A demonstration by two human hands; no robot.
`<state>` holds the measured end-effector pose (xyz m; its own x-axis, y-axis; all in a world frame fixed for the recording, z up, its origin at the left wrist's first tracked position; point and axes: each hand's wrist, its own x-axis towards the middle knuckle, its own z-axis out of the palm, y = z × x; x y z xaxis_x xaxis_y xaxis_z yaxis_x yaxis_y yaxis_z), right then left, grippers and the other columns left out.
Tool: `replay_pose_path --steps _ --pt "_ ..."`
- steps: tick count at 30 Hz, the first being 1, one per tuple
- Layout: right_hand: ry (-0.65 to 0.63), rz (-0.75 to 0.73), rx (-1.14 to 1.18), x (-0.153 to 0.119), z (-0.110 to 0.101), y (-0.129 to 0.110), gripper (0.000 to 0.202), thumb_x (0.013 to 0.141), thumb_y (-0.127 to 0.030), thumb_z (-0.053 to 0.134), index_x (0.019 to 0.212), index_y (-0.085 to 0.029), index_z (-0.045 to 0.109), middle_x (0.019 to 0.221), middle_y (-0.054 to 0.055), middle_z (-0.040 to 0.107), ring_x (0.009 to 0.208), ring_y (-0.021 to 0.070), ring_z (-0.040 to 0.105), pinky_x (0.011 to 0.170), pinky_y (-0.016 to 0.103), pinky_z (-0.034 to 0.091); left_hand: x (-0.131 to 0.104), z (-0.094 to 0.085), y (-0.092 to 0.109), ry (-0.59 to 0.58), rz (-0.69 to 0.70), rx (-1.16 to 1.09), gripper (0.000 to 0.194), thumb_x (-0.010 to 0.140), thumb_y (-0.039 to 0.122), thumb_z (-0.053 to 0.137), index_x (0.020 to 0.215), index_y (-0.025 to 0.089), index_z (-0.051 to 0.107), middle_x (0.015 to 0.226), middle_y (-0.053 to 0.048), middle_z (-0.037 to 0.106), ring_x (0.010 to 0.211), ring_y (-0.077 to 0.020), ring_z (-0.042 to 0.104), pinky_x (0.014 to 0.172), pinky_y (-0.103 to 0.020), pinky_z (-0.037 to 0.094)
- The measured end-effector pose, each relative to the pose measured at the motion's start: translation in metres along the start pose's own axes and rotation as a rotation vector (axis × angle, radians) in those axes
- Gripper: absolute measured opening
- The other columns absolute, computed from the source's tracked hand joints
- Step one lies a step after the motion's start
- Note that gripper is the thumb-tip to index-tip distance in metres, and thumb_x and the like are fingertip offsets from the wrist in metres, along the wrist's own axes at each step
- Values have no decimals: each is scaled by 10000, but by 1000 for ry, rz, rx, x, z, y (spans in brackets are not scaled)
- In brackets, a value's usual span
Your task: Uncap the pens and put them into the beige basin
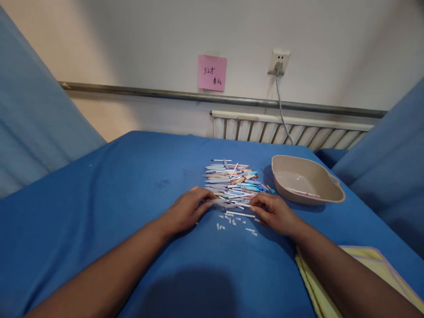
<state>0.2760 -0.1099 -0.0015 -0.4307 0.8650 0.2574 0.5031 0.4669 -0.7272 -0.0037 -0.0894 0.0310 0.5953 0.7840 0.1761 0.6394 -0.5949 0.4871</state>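
Blue cloth [115, 190] fills the lower frame; pens [218, 180] lie at centre, apparently being handled between left hand [188, 209] and right hand [277, 213], fingers curled, pinch unclear; the next move calls for light touch.

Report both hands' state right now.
Left hand: curled beside the pens; grip cannot be told.
Right hand: curled opposite; grip cannot be told.

Smooth plastic pens [217, 181] lie between left hand [187, 210] and right hand [276, 214], on matt, creased cloth [132, 176]. Right of the grip stands a smooth, faintly glossy plastic basin [285, 170]. Beyond it: a paper sticky note [212, 76] and a dull metal rail [149, 92].
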Motion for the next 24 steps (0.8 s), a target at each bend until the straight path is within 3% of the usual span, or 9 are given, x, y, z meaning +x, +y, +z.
replay_pose_path --steps 6,10,15,19,24 --pt "12 26 41 -1 1 0 124 874 -261 518 796 -184 577 710 0 567 564 102 490 524 209 393 2 2 1 39 -76 -110 206 900 355 476 963 203 601 920 -32 626 862 -191 560 793 -321 425" --pt "12 39 84 0 2 -1 143 873 -287 524 793 -182 578 688 -8 558 535 94 478 501 203 387 5 12 1 103 -235 -510 200 878 365 497 944 180 530 815 -14 579 732 -148 545 684 -279 434" --pt "18 20 69 1 2 -4 155 875 -292 524 783 -183 583 682 -2 563 572 105 492 525 209 391 4 19 11 74 -343 -938 234 878 312 462 1071 181 480 688 22 493 632 -124 498 602 -250 416" --pt "19 -17 43 1 3 -5 143 871 -275 531 776 -182 585 692 2 582 621 117 509 579 227 400 1 22 23 47 -379 -910 231 832 298 518 1032 181 526 648 38 454 563 -105 429 525 -217 353" --pt "3 -44 16 1 5 -7 115 871 -237 532 784 -183 585 697 -4 587 646 119 514 608 232 394 3 28 28 26 -314 -837 248 764 377 621 848 155 551 679 34 473 581 -93 405 535 -202 324"
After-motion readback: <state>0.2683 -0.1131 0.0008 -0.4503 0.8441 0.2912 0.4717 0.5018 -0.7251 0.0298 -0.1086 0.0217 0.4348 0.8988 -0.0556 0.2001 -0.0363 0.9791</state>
